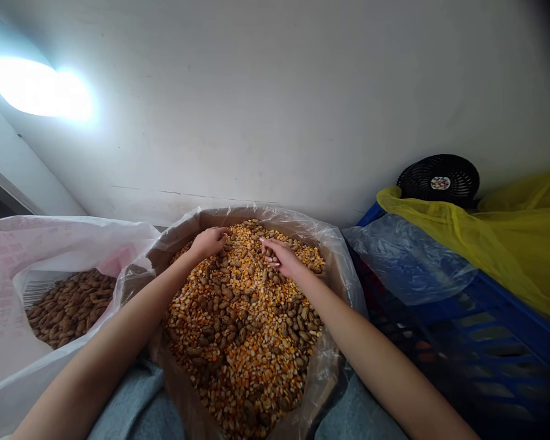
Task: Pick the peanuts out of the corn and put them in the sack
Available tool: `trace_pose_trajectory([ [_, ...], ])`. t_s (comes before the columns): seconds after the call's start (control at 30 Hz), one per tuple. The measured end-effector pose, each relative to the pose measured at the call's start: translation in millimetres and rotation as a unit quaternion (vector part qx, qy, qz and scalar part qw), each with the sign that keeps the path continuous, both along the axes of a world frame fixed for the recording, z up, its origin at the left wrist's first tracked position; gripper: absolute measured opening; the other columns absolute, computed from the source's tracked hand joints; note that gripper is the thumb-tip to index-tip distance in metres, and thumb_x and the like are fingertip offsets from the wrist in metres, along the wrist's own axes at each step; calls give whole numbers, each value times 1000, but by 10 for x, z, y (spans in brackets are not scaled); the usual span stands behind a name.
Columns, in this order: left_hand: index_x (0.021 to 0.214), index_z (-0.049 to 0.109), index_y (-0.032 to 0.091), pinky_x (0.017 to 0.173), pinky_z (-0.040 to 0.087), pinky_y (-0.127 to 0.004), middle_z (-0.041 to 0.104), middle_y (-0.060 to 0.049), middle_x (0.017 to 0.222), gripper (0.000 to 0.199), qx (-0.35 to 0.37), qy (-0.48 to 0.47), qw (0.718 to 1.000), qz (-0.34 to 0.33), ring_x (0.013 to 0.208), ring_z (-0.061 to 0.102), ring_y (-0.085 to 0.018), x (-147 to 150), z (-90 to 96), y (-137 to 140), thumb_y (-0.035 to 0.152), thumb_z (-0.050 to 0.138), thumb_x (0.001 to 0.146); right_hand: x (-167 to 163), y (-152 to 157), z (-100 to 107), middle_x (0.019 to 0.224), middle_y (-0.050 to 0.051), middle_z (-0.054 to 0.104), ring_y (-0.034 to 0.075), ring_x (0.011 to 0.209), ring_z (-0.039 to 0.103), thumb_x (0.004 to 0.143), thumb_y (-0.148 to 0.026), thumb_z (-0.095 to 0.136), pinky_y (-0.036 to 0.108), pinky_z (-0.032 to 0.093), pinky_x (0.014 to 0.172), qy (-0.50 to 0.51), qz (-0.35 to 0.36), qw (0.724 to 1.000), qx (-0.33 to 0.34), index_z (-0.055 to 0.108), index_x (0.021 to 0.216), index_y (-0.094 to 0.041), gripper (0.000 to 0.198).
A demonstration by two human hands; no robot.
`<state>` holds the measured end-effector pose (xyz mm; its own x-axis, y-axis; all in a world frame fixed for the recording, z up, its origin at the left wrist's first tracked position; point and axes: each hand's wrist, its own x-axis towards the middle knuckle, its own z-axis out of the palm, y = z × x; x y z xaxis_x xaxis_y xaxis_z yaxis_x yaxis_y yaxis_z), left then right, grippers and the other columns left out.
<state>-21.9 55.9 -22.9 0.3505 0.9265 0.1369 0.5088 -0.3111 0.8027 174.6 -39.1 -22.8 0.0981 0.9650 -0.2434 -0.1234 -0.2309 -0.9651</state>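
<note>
A large plastic-lined bag (348,269) stands between my knees, full of yellow corn kernels (252,360) with unshelled peanuts (227,293) mixed through them. Toward the far left side of the heap, my left hand (209,242) is low over the corn with its fingers drawn together. Whatever is between those fingertips is hidden. My right hand (282,256) is curled, palm turned inward, and has a few peanuts (270,253) in its fingers just above the heap. More peanuts lie in a cluster near the bag's right side.
On the left, a white and pink sack (4,305) holds brown unshelled peanuts (73,305). At the right is a blue plastic crate (499,342), with clear plastic (412,256) and yellow mesh (508,244) draped over it. A black fan (440,179) sits behind, against the wall (275,110).
</note>
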Motion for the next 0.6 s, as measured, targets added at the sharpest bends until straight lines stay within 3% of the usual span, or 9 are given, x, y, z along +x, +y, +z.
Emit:
trace_pose_trajectory([
  [0.1, 78, 63, 21, 73, 40, -28, 63, -6, 87, 21, 96, 177, 979, 17, 85, 54, -24, -4, 28, 11, 35, 49, 69, -75, -28, -31, 52, -3, 48, 6, 38, 36, 66, -45, 57, 18, 24, 36, -234, 9, 971, 57, 55, 66, -18, 27],
  [0.2, 60, 59, 19, 74, 40, -32, 62, -9, 70, 28, 90, 189, 976, 53, 81, 55, -27, 1, 41, 17, 45, 51, 67, -134, -36, -73, 50, -3, 49, 7, 39, 36, 66, -46, 56, 20, 25, 40, -376, 31, 922, 91, 60, 72, -20, 27],
  [0.27, 48, 52, 17, 74, 40, -35, 58, -9, 60, 33, 73, 186, 978, 65, 78, 56, -29, 11, 37, 4, 47, 58, 61, -151, -28, -103, 52, -2, 52, 8, 38, 36, 66, -44, 57, 21, 24, 42, -421, 37, 903, 82, 62, 77, -21, 26],
  [0.37, 41, 45, 16, 73, 40, -40, 57, -12, 59, 40, 55, 259, 963, 40, 78, 56, -32, 39, 15, -36, 48, 60, 59, -145, -8, -138, 53, -1, 53, 8, 40, 38, 67, -41, 57, 22, 24, 43, -456, 34, 887, 65, 62, 76, -22, 21],
  [0.47, 43, 45, 15, 73, 40, -43, 58, -15, 66, 41, 42, 323, 946, 7, 80, 56, -34, 69, -21, -68, 48, 53, 66, -127, 0, -139, 52, -1, 53, 9, 40, 38, 67, -41, 57, 22, 23, 43, -463, 29, 884, 52, 61, 73, -22, 20],
  [0.6, 51, 52, 15, 74, 40, -43, 60, -16, 72, 42, 47, 340, 939, -17, 81, 56, -33, 76, -55, -70, 51, 45, 71, -116, -15, -101, 50, -2, 51, 10, 40, 38, 66, -45, 57, 22, 22, 42, -494, 47, 868, 26, 60, 78, -22, 26],
])
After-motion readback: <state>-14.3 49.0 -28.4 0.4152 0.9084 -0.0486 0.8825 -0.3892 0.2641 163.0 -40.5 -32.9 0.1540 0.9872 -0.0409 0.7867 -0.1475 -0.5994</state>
